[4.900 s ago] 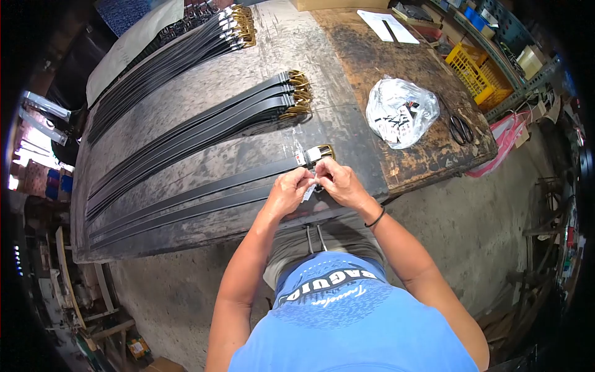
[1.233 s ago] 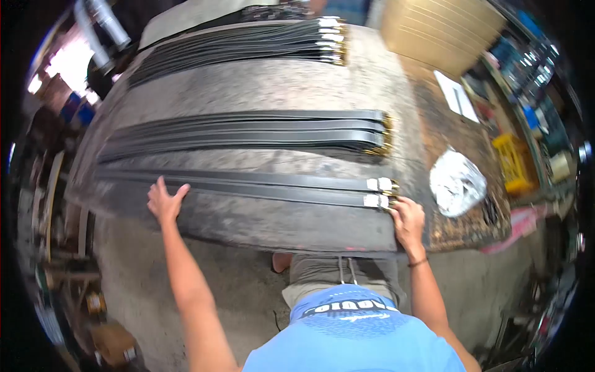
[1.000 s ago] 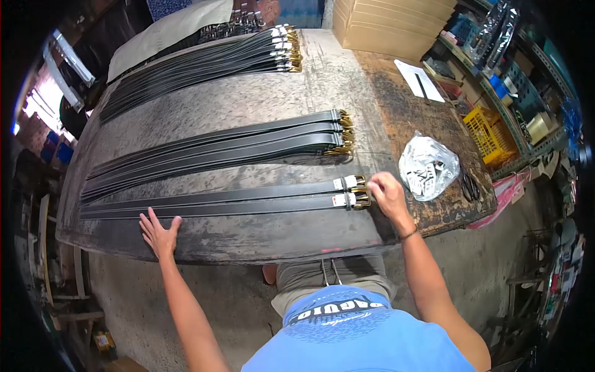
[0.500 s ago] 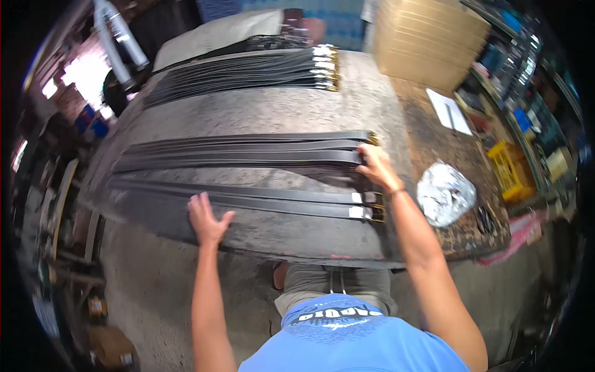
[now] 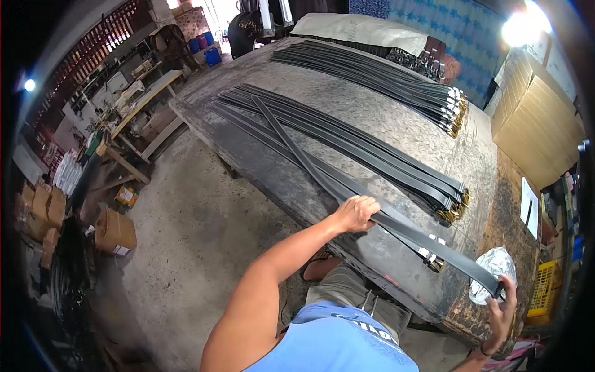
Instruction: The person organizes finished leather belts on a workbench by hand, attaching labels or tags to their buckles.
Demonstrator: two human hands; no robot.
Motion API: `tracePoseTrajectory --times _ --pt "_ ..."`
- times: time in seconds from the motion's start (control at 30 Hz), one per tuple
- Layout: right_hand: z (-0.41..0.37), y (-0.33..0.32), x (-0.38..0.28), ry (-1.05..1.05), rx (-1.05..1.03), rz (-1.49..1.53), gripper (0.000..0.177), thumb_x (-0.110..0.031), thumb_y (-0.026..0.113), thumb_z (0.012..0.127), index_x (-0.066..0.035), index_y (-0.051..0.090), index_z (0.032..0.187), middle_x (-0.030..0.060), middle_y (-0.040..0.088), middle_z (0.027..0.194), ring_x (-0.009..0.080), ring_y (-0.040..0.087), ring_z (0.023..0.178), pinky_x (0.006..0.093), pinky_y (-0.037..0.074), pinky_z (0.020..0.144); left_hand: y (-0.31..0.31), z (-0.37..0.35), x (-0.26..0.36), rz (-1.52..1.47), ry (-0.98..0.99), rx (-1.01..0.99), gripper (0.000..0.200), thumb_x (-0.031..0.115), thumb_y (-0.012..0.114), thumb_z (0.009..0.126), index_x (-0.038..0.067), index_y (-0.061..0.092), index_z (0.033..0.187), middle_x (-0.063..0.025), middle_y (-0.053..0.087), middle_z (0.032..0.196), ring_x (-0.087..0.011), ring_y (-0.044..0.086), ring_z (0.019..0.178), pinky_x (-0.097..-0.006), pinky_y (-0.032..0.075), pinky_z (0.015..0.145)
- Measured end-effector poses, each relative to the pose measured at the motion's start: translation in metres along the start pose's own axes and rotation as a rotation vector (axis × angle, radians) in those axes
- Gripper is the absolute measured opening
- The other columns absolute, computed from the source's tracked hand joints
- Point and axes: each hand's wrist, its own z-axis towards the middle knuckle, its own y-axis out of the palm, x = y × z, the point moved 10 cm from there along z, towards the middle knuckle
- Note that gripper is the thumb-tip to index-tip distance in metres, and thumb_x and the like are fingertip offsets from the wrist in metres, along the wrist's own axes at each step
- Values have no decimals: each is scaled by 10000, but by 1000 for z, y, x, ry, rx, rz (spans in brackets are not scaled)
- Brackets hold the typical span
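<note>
A long black belt [image 5: 455,257] lies slantwise across the near side of the table, partly lifted at its right end. Closed around its middle is my left hand [image 5: 357,214], just above the table's front edge. My right hand [image 5: 503,313] grips the belt's right end beside a clear plastic bag [image 5: 493,266]; the buckle there is hidden by the fingers. Beneath the held belt lie other black belts with white tags [image 5: 432,250]. A pile of black belts [image 5: 365,152] with gold buckles rests farther back, apart from both hands.
Another belt pile [image 5: 372,73] lies at the table's far side. A cardboard box [image 5: 536,118] stands at the back right, near a white paper [image 5: 530,208]. A yellow crate [image 5: 542,288] sits beyond the right edge. At left are a bench [image 5: 145,102] and a carton [image 5: 114,230].
The view has turned left. My right hand has gone from the middle pile to the right, now holding a belt's end. My left hand, spread flat before, has closed on the same belt.
</note>
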Motion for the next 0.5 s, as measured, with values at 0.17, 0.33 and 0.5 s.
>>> tracePoseTrajectory --times 0.17,0.33,0.5 --pt "-53 -51 132 359 -172 -109 511 -81 657 625 33 559 1113 75 540 1088 205 527 1039 292 399 944 20 -33 15 32 -58 -15 232 96 699 627 77 509 759 -99 540 797 -307 575 788 -419 457 698" --pt "-54 7 94 125 -155 -125 449 -178 723 646 31 585 1020 95 554 986 228 550 933 314 433 845 13 -45 -6 199 -81 -58 162 61 625 583 103 540 715 -98 532 726 -306 558 742 -426 429 656" --pt "-24 106 50 -110 -142 -153 470 -228 738 746 -15 586 1137 149 597 1087 320 554 1058 391 442 905 -58 -51 -80 446 -171 -187 471 472 793 627 82 633 836 -90 571 866 -320 548 889 -457 415 781"
